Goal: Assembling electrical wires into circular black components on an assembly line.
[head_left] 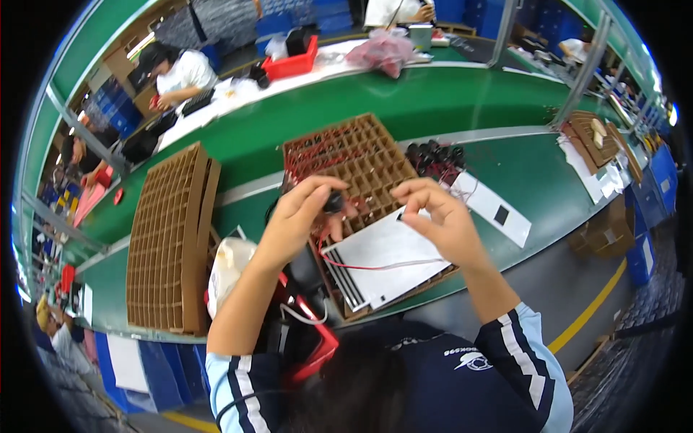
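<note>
Above the divided tray (374, 164), your left grip (294, 209) pinches a black part (333, 202); your right grip (442, 216) half-curls, contents unclear. A white sheet (386, 252) covers the tray's near end; white print (473, 361) marks your shirt (433, 382).

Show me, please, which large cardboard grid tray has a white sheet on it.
The middle tray: the white sheet covers its near part; the left tray has none.

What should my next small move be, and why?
I'd probably bring the right hand toward the black round part. The left hand holds that part up, while the right is apart from it. A small dark piece shows by the right fingertips; I can't tell whether it's pinched or on the white sheet, so check that first.
</note>
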The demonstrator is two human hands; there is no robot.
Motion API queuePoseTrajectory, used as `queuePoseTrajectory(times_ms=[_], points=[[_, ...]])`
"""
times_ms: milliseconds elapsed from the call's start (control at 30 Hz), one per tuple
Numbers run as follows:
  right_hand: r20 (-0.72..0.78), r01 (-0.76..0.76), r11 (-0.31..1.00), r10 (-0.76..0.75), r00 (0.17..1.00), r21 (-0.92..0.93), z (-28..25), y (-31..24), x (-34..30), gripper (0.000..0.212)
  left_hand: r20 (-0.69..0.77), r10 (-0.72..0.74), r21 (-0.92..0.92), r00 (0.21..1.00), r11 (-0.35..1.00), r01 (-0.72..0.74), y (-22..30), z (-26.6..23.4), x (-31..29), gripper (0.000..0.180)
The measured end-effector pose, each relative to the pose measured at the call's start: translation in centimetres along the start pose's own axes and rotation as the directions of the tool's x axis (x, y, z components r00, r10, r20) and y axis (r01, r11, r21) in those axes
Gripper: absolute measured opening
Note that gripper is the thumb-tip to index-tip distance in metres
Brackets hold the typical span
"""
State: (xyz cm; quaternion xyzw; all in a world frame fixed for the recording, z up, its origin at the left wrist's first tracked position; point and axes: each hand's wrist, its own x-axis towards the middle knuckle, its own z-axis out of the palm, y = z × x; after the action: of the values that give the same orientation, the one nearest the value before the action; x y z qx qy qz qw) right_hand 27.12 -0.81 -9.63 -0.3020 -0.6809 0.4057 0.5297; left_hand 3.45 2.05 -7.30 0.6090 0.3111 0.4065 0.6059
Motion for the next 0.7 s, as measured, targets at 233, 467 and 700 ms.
queuePoseTrajectory(times_ms=[233,467,700], points=[[0.072,-0.137,0.876,0.117,0.991,0.463,3.4,-1.6,1.3,0.009,0.123,0.071,-0.489,0.99,0.872,-0.001,-1.5,2.2,-0.9,0.021],[0.098,-0.185,0.837,0.157,0.983,0.516,4.3,-1.4,1.0,0.007,0.126,0.063,-0.513,0.99,0.858,0.011,-1.6,2.6,-1.5,0.02],[0.099,-0.19,0.846,0.163,0.982,0.498,4.5,-1.6,1.1,0.008,0.134,0.054,-0.499,0.989,0.867,0.021,-1.3,2.7,-1.7,0.019]])
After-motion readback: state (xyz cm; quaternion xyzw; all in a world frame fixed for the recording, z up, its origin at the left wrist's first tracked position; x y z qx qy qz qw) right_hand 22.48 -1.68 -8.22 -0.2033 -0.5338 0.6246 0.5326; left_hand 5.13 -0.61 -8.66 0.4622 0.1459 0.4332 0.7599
